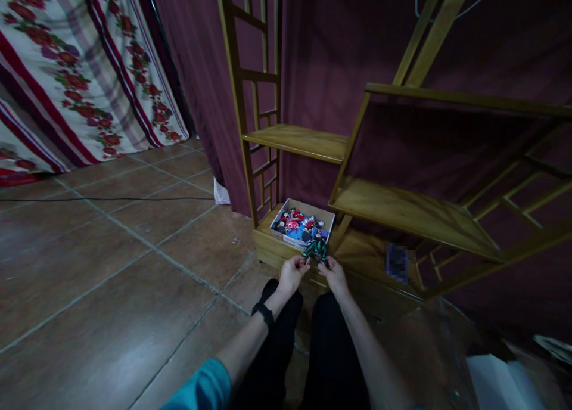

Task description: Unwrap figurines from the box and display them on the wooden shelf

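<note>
A small dark green, shiny figure-like item [316, 251] is held up between my two hands, in front of a box. My left hand [292, 273] pinches its left side, and my right hand [333, 273] pinches its right side. Just beyond them, an open cardboard box [331, 219] sits on the bottom shelf. Small colourful figures [295, 222] in red, blue, white and black fill it in a jumble. The green item overlaps the box's near right corner. Its exact kind is too small to make out.
The box stands in a wooden shelf unit [297, 140] with slanted uprights and several boards. A blurred dark object [397, 263] lies on the lower right shelf. Purple curtain [313, 52] hangs behind. A black cable [107, 199] crosses the tiled floor [134, 291]. A white object [500, 380] lies at lower right.
</note>
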`<action>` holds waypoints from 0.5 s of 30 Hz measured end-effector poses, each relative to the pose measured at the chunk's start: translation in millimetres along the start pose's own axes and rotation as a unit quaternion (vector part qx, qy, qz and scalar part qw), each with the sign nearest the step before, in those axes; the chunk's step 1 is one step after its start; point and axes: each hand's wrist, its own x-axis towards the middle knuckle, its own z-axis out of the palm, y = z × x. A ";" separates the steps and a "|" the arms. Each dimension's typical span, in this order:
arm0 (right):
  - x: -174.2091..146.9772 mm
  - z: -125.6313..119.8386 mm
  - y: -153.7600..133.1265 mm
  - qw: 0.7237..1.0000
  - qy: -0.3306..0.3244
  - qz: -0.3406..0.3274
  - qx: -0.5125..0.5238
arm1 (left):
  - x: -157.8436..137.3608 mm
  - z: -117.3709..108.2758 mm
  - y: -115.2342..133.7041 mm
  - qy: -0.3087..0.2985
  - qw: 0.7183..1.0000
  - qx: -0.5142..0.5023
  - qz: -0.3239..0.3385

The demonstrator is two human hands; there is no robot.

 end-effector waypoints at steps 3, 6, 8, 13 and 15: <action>1.4 -0.4 0.6 0.999 -0.008 0.030 0.029 | -4.0 -0.1 3.4 -0.012 0.997 0.072 0.036; 1.5 0.1 0.0 0.998 -0.007 0.044 0.042 | -8.9 -1.5 10.1 -0.014 0.984 0.160 0.072; 1.2 0.5 -1.4 0.998 -0.006 0.045 0.042 | -11.6 -1.8 15.4 -0.020 0.973 0.206 0.102; 1.9 -1.2 -4.9 0.999 -0.009 0.029 0.033 | -17.9 0.3 25.2 -0.039 0.934 0.307 0.180; 3.5 -2.9 -4.2 0.999 -0.020 0.013 0.023 | -20.7 1.1 27.0 -0.040 0.915 0.350 0.195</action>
